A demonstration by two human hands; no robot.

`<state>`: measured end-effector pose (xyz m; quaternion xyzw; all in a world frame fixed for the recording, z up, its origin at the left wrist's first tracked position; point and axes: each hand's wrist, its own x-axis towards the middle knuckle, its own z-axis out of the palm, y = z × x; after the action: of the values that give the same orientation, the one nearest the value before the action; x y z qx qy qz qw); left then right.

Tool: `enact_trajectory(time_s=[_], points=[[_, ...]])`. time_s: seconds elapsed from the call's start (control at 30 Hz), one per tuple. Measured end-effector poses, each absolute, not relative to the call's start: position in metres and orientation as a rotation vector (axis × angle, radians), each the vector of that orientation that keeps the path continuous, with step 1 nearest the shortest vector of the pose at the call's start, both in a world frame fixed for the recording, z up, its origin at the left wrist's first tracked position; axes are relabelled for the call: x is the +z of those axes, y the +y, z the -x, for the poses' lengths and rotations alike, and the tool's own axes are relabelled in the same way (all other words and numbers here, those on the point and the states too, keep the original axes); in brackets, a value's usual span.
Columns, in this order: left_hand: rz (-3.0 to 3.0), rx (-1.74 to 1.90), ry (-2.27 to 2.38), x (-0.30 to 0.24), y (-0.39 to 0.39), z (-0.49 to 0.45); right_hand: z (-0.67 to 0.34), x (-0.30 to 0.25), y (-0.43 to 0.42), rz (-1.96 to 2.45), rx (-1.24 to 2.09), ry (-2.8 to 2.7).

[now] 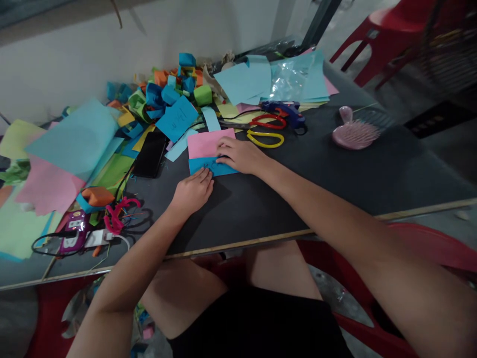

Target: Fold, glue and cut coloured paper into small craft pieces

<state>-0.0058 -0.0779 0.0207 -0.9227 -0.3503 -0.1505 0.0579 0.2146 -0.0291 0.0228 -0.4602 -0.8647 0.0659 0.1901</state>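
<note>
The work consists of two paper pieces, pink above and blue below. The pink sheet [201, 144] is a plain, flat rectangle with its right end under fingers. The blue card [214, 167] forms a band along the sheet's lower edge, carries dark handwriting, and matches the sheet closely in width. Whether the two are joined cannot be determined.

Both pieces lie on the dark table [257, 209], between the hands. Clock positions take 12 as toward the wall [149, 35].

Left hand [195, 190]: fingers close together, tips resting on the card's lower edge near its left end. The card lies at 1 o'clock from this hand, in contact; the sheet lies beyond it, between 12 and 1. Whether the hand pinches the edge cannot be told.

Right hand [240, 154]: fingers bent, thumb set apart from them. Fingers cover the sheet's right part; the thumb overlies the card. The sheet lies between 9 and 10 o'clock from this hand, the card at 8. Whether it grips or only presses cannot be told.

Positions from the work: strip [211, 119], 12 o'clock; note [177, 119], between 10 and 11; phone [150, 155], 9; yellow loop [265, 145], between 2 and 3; brush [354, 136], 3.
</note>
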Motion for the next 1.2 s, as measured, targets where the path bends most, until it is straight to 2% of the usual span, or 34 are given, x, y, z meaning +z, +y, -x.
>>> enact_trajectory(time_s=[0.37,0.53,0.77,1.2], points=[[2.698,-0.657,-1.452,0.028,-0.054,0.009,-0.216,0.013,-0.027,1.194,0.37,-2.334],[2.804,-0.608,-1.41,0.022,-0.034,0.016,-0.217,0.012,-0.022,1.168,0.459,-2.289],[2.791,-0.474,-1.383,0.022,-0.044,0.013,-0.219,0.014,-0.017,1.203,0.637,-2.173],[2.824,-0.365,-1.31,0.031,-0.052,0.008,-0.22,0.014,-0.015,1.218,0.67,-2.126]])
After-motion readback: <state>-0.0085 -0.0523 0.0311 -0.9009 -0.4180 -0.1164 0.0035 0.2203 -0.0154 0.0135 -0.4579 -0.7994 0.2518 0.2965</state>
